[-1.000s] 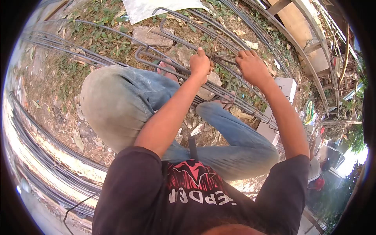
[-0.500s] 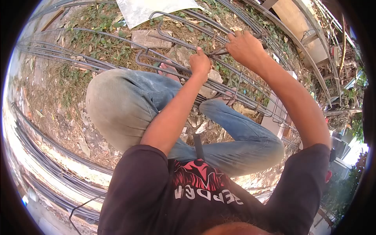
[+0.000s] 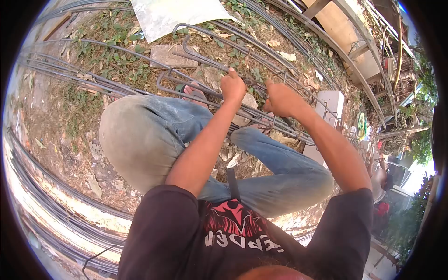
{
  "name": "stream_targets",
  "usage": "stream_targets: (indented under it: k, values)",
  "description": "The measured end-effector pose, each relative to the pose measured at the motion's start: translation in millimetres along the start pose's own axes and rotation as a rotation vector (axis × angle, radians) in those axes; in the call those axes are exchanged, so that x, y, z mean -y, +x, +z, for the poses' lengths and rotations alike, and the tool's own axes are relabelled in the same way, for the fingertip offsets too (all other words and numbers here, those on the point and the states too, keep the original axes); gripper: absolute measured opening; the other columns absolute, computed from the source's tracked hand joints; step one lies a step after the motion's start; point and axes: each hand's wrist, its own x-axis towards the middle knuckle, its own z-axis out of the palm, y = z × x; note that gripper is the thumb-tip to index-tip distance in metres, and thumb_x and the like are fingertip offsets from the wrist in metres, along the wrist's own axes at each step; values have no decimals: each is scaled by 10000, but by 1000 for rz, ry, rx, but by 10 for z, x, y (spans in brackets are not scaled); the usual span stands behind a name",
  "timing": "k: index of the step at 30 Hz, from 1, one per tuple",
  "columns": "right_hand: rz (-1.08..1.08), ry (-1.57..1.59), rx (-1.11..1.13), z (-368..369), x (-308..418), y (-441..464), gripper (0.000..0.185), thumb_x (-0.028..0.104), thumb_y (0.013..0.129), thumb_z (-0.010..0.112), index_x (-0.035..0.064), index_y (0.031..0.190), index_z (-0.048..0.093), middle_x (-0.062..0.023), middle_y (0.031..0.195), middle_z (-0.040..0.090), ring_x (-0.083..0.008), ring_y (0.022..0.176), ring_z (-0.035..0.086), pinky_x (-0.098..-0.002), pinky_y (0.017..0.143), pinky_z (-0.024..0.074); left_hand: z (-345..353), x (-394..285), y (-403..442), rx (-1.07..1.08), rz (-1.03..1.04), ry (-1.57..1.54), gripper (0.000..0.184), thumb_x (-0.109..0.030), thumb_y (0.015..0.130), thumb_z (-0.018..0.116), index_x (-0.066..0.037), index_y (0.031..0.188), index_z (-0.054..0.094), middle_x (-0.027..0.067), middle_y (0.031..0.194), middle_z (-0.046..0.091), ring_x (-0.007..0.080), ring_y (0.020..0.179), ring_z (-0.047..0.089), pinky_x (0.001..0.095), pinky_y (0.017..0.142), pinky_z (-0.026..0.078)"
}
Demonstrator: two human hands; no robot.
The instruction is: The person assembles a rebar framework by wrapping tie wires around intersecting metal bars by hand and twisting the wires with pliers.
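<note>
Long steel bars with hooked ends (image 3: 205, 60) run across the ground in front of my crossed legs. My left hand (image 3: 233, 87) is closed around one of these bars, near the hooked ends. Just to its right, my right hand (image 3: 281, 99) is closed on a dark tool, whose handles show partly below the fingers; its jaws point toward my left hand. Bent wire stirrups (image 3: 326, 114) surround the bars farther right. What lies inside my fingers is mostly hidden.
A flat brick (image 3: 173, 56) and a pale sheet (image 3: 179, 16) lie beyond the bars. A white block (image 3: 329, 105) stands to the right. More steel bars (image 3: 60, 210) lie at the lower left. Curved timbers (image 3: 347, 56) are at the upper right, and a person (image 3: 381, 179) is behind.
My right hand swung up and outward with the dark tool, then came back down closer to my left hand. My left hand has stayed on the bars.
</note>
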Motion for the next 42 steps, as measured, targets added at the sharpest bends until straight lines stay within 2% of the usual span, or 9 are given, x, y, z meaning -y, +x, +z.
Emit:
stream_targets:
  k: [8, 15, 18, 19, 23, 27, 33, 40, 42]
  values:
    - [30, -420, -242, -263, 195, -296, 370, 109, 859, 700, -2, 1183, 560, -158, 1075, 652, -350, 994, 690, -488, 870, 538, -16, -129, -56, 30, 14, 64, 721, -410, 1104, 350, 135, 700, 596, 290, 704, 641, 462, 725, 652, 556, 755, 485]
    - [-360, -1066, -611, -580, -6, -184, 268, 141, 891, 623, -30, 1080, 707, -103, 949, 709, -263, 981, 681, -436, 913, 509, -26, -165, -24, 33, 44, 69, 714, -415, 1105, 346, 75, 644, 582, 223, 621, 630, 389, 585, 635, 505, 629, 501]
    - [-70, -476, 21, -864, 196, -229, 256, 147, 944, 603, -74, 1040, 689, -108, 834, 719, -288, 856, 736, -504, 766, 583, -27, -104, -84, 28, 33, 78, 714, -416, 1104, 343, 52, 610, 560, 199, 584, 615, 371, 548, 623, 496, 605, 507]
    - [-56, -305, -93, -811, 107, -184, 280, 212, 1003, 573, -30, 925, 691, -138, 675, 694, -318, 662, 729, -513, 613, 579, -34, -170, -128, 42, 12, 66, 713, -415, 1103, 343, 53, 611, 562, 198, 581, 614, 370, 548, 625, 496, 603, 507]
    - [336, 379, 508, -976, 3, -38, 276, 220, 942, 694, -53, 953, 657, -219, 843, 731, -377, 782, 737, -455, 748, 618, -26, -130, -62, 13, 34, 70, 707, -406, 1099, 341, 48, 603, 560, 187, 568, 610, 361, 540, 626, 490, 590, 505]
    - [38, -342, 26, -734, 4, -133, 315, 206, 913, 725, -12, 1129, 653, -198, 1203, 708, -314, 1021, 737, -474, 850, 596, -28, -60, -19, 25, 59, 70, 672, -407, 1099, 351, 31, 632, 553, 159, 573, 603, 302, 497, 591, 438, 513, 457]
    - [-554, -802, -532, -881, -217, 27, 287, 188, 869, 689, 14, 1093, 643, -204, 1105, 716, -354, 908, 736, -482, 757, 589, -62, -209, -154, 96, 7, -49, 624, -425, 1110, 360, 11, 706, 553, 124, 602, 585, 211, 435, 510, 356, 394, 361]
    - [293, 446, 372, -848, -155, -136, 446, 368, 1033, 575, -63, 1052, 688, -144, 713, 694, -239, 584, 696, -400, 549, 572, -60, -221, -152, 136, -37, -90, 634, -450, 1118, 344, 23, 747, 547, 137, 632, 592, 200, 454, 504, 347, 397, 351]
    - [250, 428, 406, -774, -224, -60, 441, 333, 1062, 530, -83, 1040, 676, -145, 699, 699, -215, 534, 690, -363, 486, 551, -68, -220, -129, 118, -45, -86, 627, -449, 1119, 347, 20, 752, 543, 132, 633, 590, 194, 454, 499, 344, 398, 348]
